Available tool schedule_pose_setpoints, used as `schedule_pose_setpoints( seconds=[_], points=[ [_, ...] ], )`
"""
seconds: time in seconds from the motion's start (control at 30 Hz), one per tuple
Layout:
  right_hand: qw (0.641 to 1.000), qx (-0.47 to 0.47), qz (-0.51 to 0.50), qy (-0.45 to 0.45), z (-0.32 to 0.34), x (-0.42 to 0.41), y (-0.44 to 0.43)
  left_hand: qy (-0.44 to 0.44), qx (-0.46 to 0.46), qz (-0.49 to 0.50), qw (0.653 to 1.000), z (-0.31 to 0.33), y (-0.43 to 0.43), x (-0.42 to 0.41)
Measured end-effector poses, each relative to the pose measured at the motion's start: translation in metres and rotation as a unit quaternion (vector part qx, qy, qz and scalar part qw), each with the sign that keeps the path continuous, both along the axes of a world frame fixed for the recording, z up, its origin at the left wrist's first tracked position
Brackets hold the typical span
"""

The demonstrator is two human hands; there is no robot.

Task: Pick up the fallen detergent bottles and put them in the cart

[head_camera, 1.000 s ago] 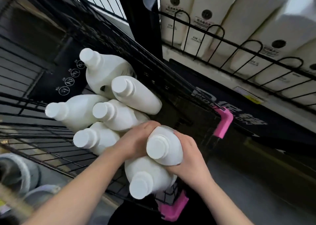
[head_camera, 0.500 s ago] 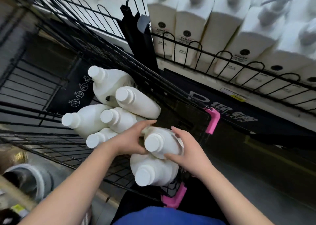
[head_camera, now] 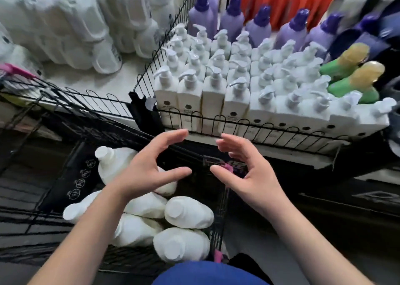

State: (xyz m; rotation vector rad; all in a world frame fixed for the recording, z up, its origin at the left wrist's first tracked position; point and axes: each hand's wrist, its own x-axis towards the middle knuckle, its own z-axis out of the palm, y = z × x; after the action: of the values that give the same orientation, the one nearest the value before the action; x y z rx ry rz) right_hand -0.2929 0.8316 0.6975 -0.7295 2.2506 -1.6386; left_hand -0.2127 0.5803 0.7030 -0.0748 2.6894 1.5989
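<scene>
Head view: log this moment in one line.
left hand: open, empty | right hand: open, empty | white detergent bottles: piled in cart | pump bottles: upright, untouched

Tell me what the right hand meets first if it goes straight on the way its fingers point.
Most likely the black wire rail, with the white pump bottles standing just behind it. The right hand is open, holding nothing; depth is unclear.
</scene>
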Motion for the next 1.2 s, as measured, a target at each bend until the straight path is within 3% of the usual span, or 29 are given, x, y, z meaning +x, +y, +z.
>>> schedule_pose_setpoints(
  seconds=[0.3, 0.57, 0.77, 0.97, 1.2],
  points=[
    [0.984, -0.009, -0.174, 0.047, 0.046, 0.053, 0.077, 0.082, 0.082, -0.147, 0.982, 0.016, 0.067, -0.038],
    [0.964, -0.056, -0.254, 0.057, 0.053, 0.084, 0.168, 0.093, 0.063, -0.233, 0.966, 0.053, 0.157, -0.039],
    [0.949, -0.097, -0.293, 0.062, 0.052, 0.110, 0.277, 0.099, 0.047, -0.295, 0.949, 0.070, 0.278, -0.037],
    [0.904, -0.129, -0.403, 0.065, 0.042, 0.154, 0.424, 0.100, 0.041, -0.388, 0.915, 0.073, 0.448, -0.050],
    [0.824, -0.134, -0.542, 0.100, 0.038, 0.209, 0.559, 0.084, 0.059, -0.514, 0.852, 0.064, 0.621, -0.039]
  ],
)
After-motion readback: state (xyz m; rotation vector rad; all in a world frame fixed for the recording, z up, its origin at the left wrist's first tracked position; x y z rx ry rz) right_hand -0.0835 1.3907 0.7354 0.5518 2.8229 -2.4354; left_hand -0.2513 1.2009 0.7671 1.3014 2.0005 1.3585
